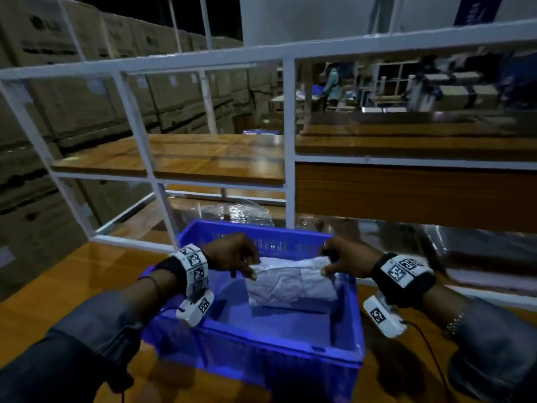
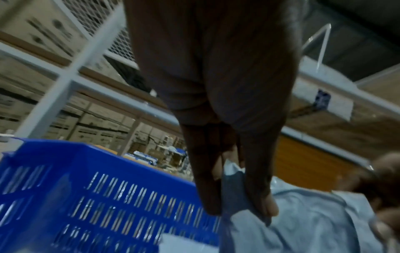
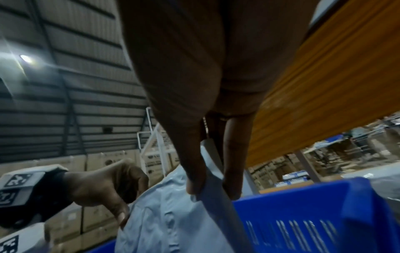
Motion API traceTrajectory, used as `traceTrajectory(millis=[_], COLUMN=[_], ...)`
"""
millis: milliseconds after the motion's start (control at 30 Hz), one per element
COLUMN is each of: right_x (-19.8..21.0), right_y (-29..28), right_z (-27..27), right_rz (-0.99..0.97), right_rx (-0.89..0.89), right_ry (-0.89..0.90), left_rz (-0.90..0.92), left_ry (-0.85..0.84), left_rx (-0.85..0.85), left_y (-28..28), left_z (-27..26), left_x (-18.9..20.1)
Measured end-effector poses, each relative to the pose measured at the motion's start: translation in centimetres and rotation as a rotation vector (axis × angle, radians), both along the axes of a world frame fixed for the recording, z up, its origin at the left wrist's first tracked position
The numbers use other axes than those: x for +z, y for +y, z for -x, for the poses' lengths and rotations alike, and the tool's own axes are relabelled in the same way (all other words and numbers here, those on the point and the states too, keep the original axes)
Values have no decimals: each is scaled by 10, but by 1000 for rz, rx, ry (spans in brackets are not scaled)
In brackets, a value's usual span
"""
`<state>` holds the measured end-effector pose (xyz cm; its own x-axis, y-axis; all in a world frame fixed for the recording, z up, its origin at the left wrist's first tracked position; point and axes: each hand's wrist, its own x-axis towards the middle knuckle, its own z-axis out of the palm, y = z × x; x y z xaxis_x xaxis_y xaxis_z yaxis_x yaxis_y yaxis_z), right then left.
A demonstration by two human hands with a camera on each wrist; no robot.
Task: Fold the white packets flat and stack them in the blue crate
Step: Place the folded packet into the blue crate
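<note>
A crumpled white packet [image 1: 292, 282] hangs over the inside of the blue crate [image 1: 261, 349], held by its two upper corners. My left hand [image 1: 241, 263] pinches the left corner between thumb and fingers; the left wrist view shows that left hand [image 2: 240, 203] clamped on the packet [image 2: 307, 227]. My right hand [image 1: 334, 261] pinches the right corner, and the right wrist view shows the right hand [image 3: 213, 188] gripping a fold of the packet [image 3: 168, 222] beside the crate wall [image 3: 292, 220]. The crate floor under the packet looks bare.
The crate stands on a glossy wooden table [image 1: 72, 280]. A white metal frame [image 1: 289, 146] with wooden shelves [image 1: 180, 158] rises right behind it. Clear plastic wrapping [image 1: 241, 212] lies behind the crate. Stacked cardboard boxes [image 1: 72, 91] fill the left background.
</note>
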<state>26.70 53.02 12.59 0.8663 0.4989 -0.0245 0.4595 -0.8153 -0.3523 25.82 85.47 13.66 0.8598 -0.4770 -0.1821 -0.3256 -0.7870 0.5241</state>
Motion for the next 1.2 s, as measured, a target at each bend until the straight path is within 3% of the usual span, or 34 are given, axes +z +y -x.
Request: traceTrajectory(millis=[167, 267, 400, 533, 867, 1200], right_x=[-28, -30, -40, -48, -56, -38], right_y=[17, 28, 38, 45, 48, 47], right_z=[-10, -11, -18, -22, -27, -19], right_rz=[274, 477, 615, 722, 840, 703], right_rx=[-89, -109, -93, -67, -26, -90], right_ry=[68, 82, 152, 146, 46, 47], left_rz=[-240, -281, -336, -298, -304, -401], left_ry=[-47, -86, -13, 5, -74, -214], left_rx=[-317, -403, -462, -438, -390, -307], left_y=[-15, -24, -32, -36, -45, -40], left_z=[-39, -63, -87, -98, -93, -76], left_x=[-32, -44, -77, -108, -116, -82])
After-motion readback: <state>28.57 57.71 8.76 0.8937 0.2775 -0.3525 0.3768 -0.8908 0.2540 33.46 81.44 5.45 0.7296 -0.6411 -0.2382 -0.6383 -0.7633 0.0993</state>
